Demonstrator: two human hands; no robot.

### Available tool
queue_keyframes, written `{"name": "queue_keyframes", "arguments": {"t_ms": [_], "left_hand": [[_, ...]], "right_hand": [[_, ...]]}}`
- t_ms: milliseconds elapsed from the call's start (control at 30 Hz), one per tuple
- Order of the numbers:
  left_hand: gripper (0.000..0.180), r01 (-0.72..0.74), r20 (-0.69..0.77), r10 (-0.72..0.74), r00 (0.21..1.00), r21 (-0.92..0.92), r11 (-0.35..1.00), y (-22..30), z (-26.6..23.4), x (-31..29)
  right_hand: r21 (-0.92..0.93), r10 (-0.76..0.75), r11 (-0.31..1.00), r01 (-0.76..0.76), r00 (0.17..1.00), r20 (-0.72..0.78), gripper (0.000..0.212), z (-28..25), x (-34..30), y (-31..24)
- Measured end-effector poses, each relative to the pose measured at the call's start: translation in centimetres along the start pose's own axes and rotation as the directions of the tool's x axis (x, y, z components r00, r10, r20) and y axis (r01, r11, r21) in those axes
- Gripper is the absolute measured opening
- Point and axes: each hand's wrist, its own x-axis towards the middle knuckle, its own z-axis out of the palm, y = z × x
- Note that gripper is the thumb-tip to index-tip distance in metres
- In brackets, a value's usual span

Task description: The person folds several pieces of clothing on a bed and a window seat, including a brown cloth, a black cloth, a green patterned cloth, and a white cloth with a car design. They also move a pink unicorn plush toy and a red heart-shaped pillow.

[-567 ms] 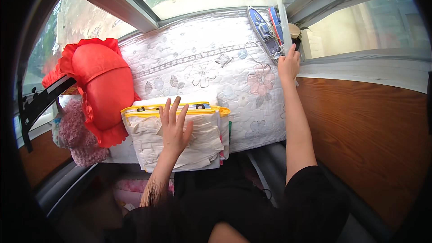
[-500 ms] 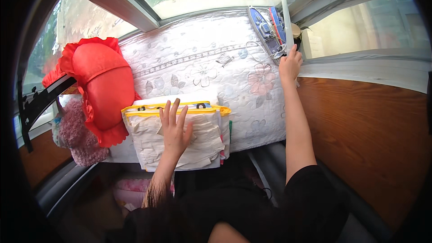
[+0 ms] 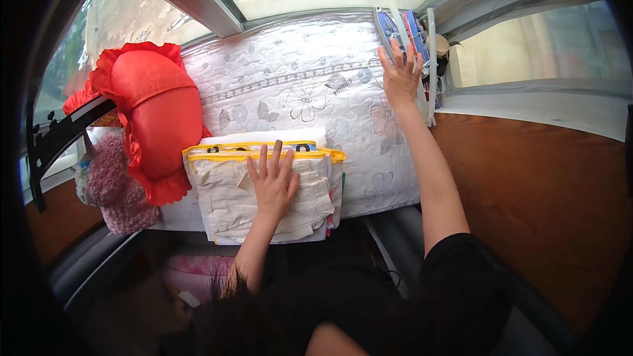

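1. at the far left, a fluffy pink thing (image 3: 119, 188) is sitting just beside a red ruffled cushion (image 3: 165, 102), which is lying on the quilt.
2. a folded stack of pale cloth (image 3: 231, 191), edged in yellow along its top, is lying at the near edge of the quilt, close by the cushion.
3. the left hand (image 3: 273, 191) is lying palm down over this stack, its fingers spreading wide and grasping nothing.
4. the white flowered quilt (image 3: 297, 79) is stretching across behind the stack toward the window.
5. a blue and grey toy boat (image 3: 385, 24) is lying at the quilt's far right corner.
6. the right hand (image 3: 402, 82) is reaching there, its fingers fanning apart and gripping nothing visible; whether they are touching the boat, i cannot tell.
7. a red and blue object (image 3: 414, 29) is lying just beside the boat, and a pale upright strip (image 3: 431, 39) is standing right of it.
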Motion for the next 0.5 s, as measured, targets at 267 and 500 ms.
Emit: {"name": "queue_keyframes", "arguments": {"t_ms": [267, 500], "left_hand": [[0.053, 0.007, -0.012, -0.006, 1.0, 0.046, 0.999, -0.3, 0.6, 0.1], [0.051, 0.008, -0.027, -0.007, 1.0, 0.039, 0.999, -0.1, 0.7, 0.1]], "right_hand": [[-0.251, -0.137, 0.946, 0.205, 0.955, 0.264, 0.041, 4.9, 1.6, 2.4], [-0.245, -0.155, 0.942, 0.228, 0.945, 0.287, 0.037, 5.7, 0.6, 5.6]]}}
